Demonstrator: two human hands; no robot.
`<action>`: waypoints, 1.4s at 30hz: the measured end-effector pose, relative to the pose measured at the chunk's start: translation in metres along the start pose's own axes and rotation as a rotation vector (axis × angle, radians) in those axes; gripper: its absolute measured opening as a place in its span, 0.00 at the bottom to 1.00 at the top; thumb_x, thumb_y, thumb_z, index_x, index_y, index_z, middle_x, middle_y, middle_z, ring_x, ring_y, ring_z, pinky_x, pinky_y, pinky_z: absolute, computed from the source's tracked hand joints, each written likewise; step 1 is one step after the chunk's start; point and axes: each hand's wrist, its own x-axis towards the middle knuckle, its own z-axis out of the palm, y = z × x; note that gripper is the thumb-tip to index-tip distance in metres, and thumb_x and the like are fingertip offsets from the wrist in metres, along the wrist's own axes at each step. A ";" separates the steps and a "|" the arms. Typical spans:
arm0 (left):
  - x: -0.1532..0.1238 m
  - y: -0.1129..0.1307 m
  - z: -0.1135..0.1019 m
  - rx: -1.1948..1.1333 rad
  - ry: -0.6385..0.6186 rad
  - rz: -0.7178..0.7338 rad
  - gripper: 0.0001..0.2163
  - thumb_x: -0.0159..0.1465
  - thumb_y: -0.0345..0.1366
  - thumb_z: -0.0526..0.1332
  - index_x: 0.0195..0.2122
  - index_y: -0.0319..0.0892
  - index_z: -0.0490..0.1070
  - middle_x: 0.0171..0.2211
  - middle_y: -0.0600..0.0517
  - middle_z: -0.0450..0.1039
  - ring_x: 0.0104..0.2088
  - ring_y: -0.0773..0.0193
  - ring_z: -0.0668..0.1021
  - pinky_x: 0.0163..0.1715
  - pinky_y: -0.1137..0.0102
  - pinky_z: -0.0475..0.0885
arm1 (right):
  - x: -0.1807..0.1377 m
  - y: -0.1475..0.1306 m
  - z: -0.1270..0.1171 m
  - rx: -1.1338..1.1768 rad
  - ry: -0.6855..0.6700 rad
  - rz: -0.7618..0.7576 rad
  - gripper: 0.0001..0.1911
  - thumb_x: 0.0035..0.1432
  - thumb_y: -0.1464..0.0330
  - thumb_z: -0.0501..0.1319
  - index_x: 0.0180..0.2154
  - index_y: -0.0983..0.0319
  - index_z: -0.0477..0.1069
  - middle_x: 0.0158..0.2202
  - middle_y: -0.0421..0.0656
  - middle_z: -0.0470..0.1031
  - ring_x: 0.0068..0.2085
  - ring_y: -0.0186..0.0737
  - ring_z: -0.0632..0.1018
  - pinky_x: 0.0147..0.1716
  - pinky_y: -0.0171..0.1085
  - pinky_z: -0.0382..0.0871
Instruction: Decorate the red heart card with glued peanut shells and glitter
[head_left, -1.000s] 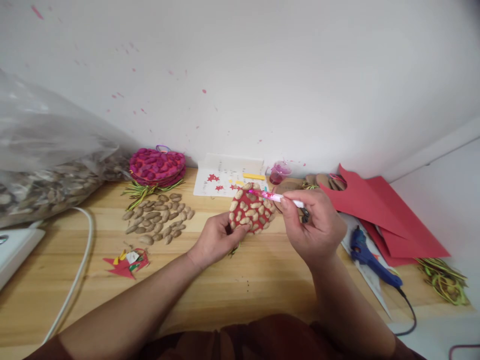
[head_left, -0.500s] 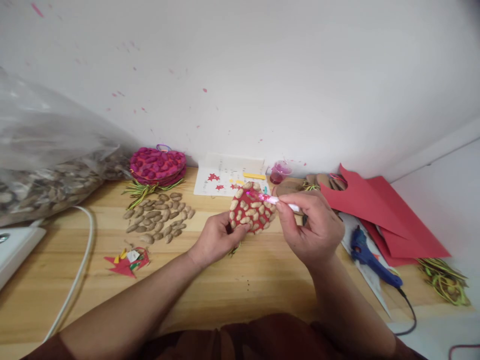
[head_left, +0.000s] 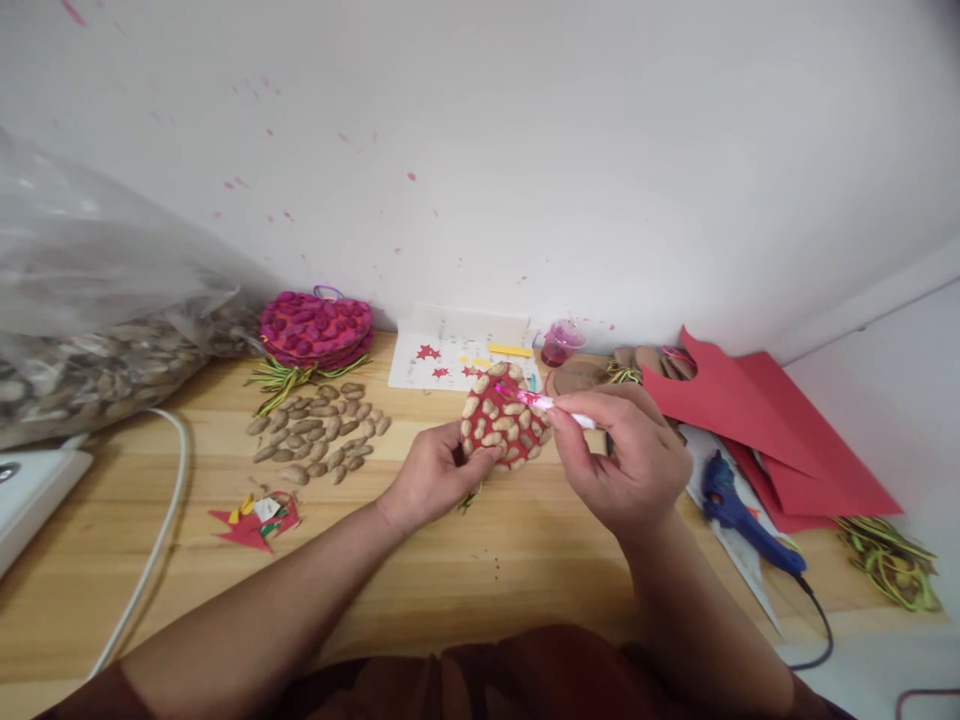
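My left hand pinches the lower edge of a round red disc covered with peanut shells, holding it up over the wooden table. My right hand grips a thin white brush with a pink-stained tip. The brush tip touches the upper right part of the disc. Both hands are closed on what they hold.
Loose peanut shells lie left of the disc. A pink-painted stack of discs, a clear bag of shells, a small cup of pink paint, red paper sheets, a blue glue gun and a white cable surround the hands.
The right hand has shifted the brush a little left across the disc's upper part. The left hand and disc have barely moved.
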 end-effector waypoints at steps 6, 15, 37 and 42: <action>-0.001 0.001 0.000 0.032 -0.007 0.007 0.12 0.62 0.44 0.65 0.32 0.39 0.73 0.22 0.55 0.70 0.21 0.71 0.67 0.22 0.76 0.63 | 0.001 0.000 0.003 -0.002 0.001 -0.037 0.16 0.54 0.79 0.71 0.42 0.59 0.73 0.31 0.41 0.82 0.33 0.39 0.79 0.34 0.38 0.76; 0.000 -0.002 0.000 0.078 -0.006 0.042 0.13 0.63 0.44 0.64 0.30 0.39 0.71 0.22 0.55 0.69 0.23 0.71 0.66 0.24 0.76 0.64 | -0.002 -0.004 0.010 0.108 0.013 0.037 0.17 0.53 0.80 0.71 0.41 0.59 0.74 0.32 0.41 0.81 0.32 0.39 0.78 0.34 0.40 0.76; -0.003 0.019 0.000 -0.059 -0.011 -0.144 0.16 0.59 0.48 0.67 0.33 0.39 0.70 0.18 0.59 0.67 0.17 0.72 0.68 0.18 0.77 0.62 | -0.009 0.000 0.012 0.078 -0.077 0.009 0.12 0.60 0.77 0.65 0.44 0.60 0.72 0.34 0.43 0.80 0.35 0.41 0.77 0.38 0.41 0.74; -0.003 0.022 0.000 -0.057 -0.019 -0.162 0.16 0.59 0.48 0.67 0.32 0.40 0.69 0.17 0.59 0.67 0.16 0.72 0.68 0.17 0.77 0.60 | -0.007 0.000 0.012 0.070 -0.075 -0.005 0.12 0.61 0.77 0.64 0.45 0.58 0.72 0.34 0.42 0.80 0.35 0.41 0.77 0.38 0.41 0.74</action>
